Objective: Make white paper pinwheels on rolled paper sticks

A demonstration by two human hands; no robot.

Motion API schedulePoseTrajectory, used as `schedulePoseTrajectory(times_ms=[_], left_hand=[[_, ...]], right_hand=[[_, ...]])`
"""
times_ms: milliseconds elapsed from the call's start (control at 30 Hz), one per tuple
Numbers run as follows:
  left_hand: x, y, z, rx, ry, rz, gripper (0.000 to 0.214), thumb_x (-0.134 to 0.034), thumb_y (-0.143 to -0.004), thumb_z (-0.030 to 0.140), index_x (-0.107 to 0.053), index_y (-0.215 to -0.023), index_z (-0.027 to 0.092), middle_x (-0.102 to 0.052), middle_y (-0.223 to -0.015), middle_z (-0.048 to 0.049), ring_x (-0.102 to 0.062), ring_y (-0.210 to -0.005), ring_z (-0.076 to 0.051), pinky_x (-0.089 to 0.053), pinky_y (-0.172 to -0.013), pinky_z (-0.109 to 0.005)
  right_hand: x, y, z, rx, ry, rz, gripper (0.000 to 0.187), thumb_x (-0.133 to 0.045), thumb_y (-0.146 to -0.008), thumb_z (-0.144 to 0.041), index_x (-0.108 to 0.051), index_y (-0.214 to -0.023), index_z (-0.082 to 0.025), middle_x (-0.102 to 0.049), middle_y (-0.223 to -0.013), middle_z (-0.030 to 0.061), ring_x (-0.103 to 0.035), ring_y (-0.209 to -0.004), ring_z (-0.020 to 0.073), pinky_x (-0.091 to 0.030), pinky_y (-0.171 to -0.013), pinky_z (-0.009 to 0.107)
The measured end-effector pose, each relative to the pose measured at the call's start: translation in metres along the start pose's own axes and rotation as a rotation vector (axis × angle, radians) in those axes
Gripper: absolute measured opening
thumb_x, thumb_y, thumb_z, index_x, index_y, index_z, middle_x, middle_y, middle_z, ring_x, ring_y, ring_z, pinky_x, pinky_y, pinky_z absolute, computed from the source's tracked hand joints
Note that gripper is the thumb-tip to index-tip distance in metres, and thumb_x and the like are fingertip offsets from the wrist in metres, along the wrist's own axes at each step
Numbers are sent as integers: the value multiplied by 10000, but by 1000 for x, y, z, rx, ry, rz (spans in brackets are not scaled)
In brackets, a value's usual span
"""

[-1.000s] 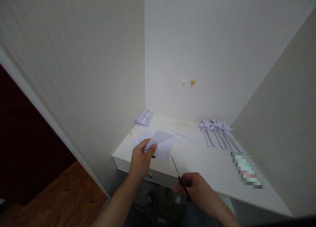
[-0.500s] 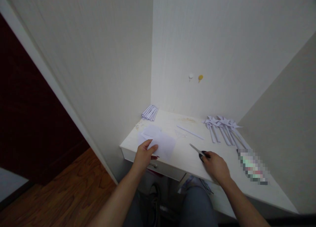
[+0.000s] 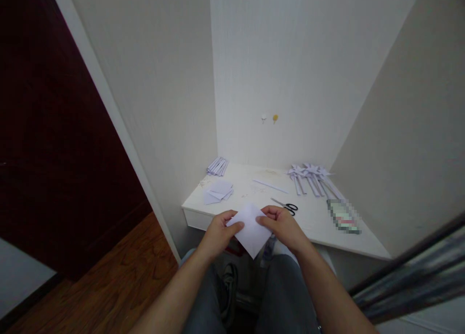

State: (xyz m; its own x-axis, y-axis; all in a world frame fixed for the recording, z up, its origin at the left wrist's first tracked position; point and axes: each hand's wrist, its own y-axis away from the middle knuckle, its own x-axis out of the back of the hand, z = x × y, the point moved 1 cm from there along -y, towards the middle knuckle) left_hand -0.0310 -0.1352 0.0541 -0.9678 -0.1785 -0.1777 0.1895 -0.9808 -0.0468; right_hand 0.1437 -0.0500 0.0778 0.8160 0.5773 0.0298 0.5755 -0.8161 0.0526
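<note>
A square sheet of white paper [image 3: 251, 234] is held between both hands at the front edge of the white desk, one corner pointing down toward my lap. My left hand [image 3: 222, 231] pinches its left corner, thumb on top. On the right corner, my right hand [image 3: 283, 224] grips the same way, with its fingers behind the sheet. Black-handled scissors [image 3: 290, 207] lie on the desk just beyond my right hand. Farther left rests a small pile of paper squares [image 3: 219, 192].
Rolled paper sticks [image 3: 218, 166] are bundled in the back left corner. Several paper pinwheels [image 3: 308, 174] on sticks lie at the back right. A single paper stick [image 3: 271, 185] sits mid-desk. A blurred-out object [image 3: 343, 216] lies at the right. Two hooks [image 3: 275, 118] are on the wall.
My right hand has let go of the scissors, which now lie on the desk. Both hands have come together on the paper square, lifted toward me. The view has shifted slightly.
</note>
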Motion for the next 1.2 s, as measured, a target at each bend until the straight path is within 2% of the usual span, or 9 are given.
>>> schedulePoseTrajectory(times_ms=[133, 300, 433, 533, 667, 767, 933, 1200], left_hand=[[-11, 11, -4, -30, -38, -17, 405, -887, -644, 390, -778, -929, 124, -786, -853, -74, -686, -736, -201, -513, -684, -283], [-18, 7, -16, -68, -56, 45, 359, -864, -648, 338, -771, -934, 141, -769, -844, -57, -655, -721, -182, -481, -662, -268], [-15, 0, -20, -57, -66, 37, 267, -818, -676, 327, -782, -869, 146, -751, -804, -50, -622, -683, -165, -461, -620, -258], [-9, -1, -22, -16, -62, 4, 292, -803, -691, 358, -779, -889, 144, -721, -733, -34, -573, -585, -144, -425, -537, -248], [1, -4, -27, 35, -46, -31, 370, -838, -663, 375, -745, -943, 151, -742, -794, -43, -592, -588, -140, -428, -539, -241], [8, -12, -36, 84, -35, -72, 399, -862, -637, 377, -719, -940, 161, -758, -814, -50, -646, -633, -169, -473, -591, -264], [24, -38, -52, 177, -51, -119, 310, -858, -636, 356, -766, -825, 128, -763, -762, -76, -680, -680, -220, -508, -657, -315], [63, -85, -75, 235, -20, 5, 333, -860, -622, 384, -771, -815, 128, -759, -772, -72, -640, -655, -193, -481, -630, -295]], right_hand=[[6, 20, 6, -3, -3, 46, 306, -844, -595, -390, -683, -746, -178, -736, -680, 23, -635, -581, 162, -464, -571, 273], [9, 29, 17, -39, 5, 87, 334, -829, -580, -437, -661, -731, -191, -703, -611, 4, -596, -520, 155, -426, -508, 265], [10, 24, 24, -62, 9, 116, 360, -815, -594, -477, -658, -745, -191, -679, -594, -4, -574, -502, 154, -414, -491, 268], [10, 19, 28, -53, 9, 124, 386, -822, -598, -497, -671, -769, -185, -692, -630, 5, -589, -535, 159, -432, -527, 276], [6, 10, 32, -35, 14, 105, 431, -843, -580, -536, -662, -760, -188, -707, -646, 20, -597, -545, 169, -444, -557, 292], [2, -3, 40, -23, 31, 75, 444, -836, -594, -557, -661, -783, -195, -726, -690, 23, -615, -572, 178, -462, -583, 304], [1, -40, 54, -22, 115, 33, 363, -815, -639, -497, -690, -782, -187, -719, -715, 18, -602, -598, 173, -447, -581, 297], [-9, -116, 67, -62, 181, -78, 240, -788, -681, -390, -712, -776, -184, -731, -732, 26, -625, -640, 182, -457, -593, 295]])
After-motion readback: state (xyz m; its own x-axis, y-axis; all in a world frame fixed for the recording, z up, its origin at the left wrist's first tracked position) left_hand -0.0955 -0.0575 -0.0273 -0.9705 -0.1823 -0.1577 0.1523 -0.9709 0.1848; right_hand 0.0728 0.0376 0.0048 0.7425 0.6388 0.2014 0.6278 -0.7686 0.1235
